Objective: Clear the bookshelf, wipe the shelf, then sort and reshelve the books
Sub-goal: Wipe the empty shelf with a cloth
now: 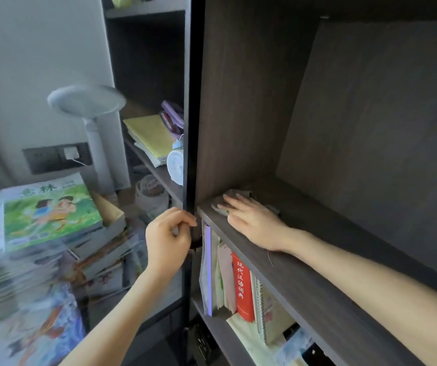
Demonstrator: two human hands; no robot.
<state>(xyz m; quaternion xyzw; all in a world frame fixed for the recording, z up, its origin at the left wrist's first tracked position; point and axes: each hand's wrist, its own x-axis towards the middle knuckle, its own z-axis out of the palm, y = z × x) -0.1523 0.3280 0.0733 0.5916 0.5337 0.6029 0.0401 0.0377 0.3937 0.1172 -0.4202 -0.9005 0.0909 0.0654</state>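
Two bare arms show, the left hand [168, 239] and right hand [254, 223] uncovered with slim fingers [236, 201] and short rounded nails, both forearms [370, 283] bare all the way to the view's edge

Left hand [168, 235]: raised, its back to the camera; fingers curled, tips pinching the front edge of the upright [189, 128]
Left forearm: bare; rising from the lower left
Right hand [251, 220]: palm down; fingers straight, slightly spread, pressing on the cloth [238, 193]
Right forearm: bare; stretched in from the lower right
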